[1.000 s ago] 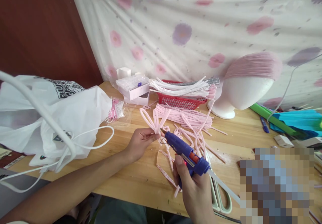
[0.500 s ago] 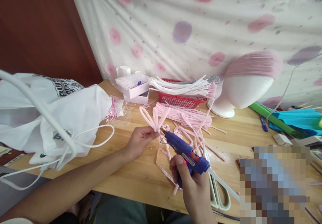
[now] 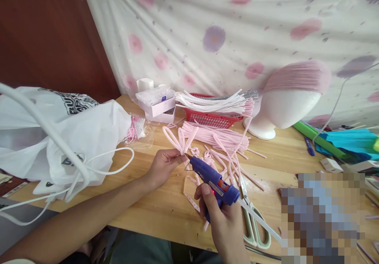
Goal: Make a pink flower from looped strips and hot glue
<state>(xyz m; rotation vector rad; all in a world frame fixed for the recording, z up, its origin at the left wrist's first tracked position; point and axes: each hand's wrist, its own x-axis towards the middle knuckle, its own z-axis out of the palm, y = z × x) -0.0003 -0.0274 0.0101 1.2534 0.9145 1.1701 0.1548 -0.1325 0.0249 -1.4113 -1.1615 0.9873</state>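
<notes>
Between its thumb and fingers, my left hand (image 3: 166, 165) pinches the base of a pink pipe-cleaner piece (image 3: 181, 139) bent into several upright loops. My right hand (image 3: 220, 216) is wrapped around the handle of a blue hot glue gun (image 3: 214, 180), a small red light glowing on it. The gun's nozzle points up and left and meets the base of the loops, close to my left fingertips. A white glue stick (image 3: 260, 218) sticks out of the gun's back. Under the gun lie a pink tape measure (image 3: 192, 201) and small curled pink pieces (image 3: 209, 158).
Green-handled scissors (image 3: 251, 220) lie right of my right hand. Behind are pink pipe cleaners (image 3: 214, 134), a red basket (image 3: 211, 118) of white ones, white boxes (image 3: 160, 108) and a foam head (image 3: 291, 106). At left, white bags (image 3: 97, 133) and a white cable (image 3: 112, 172).
My right hand and the glue gun have shifted slightly left, bringing the nozzle against the base of the loops. More of the scissors shows now. My left hand keeps its pinch.
</notes>
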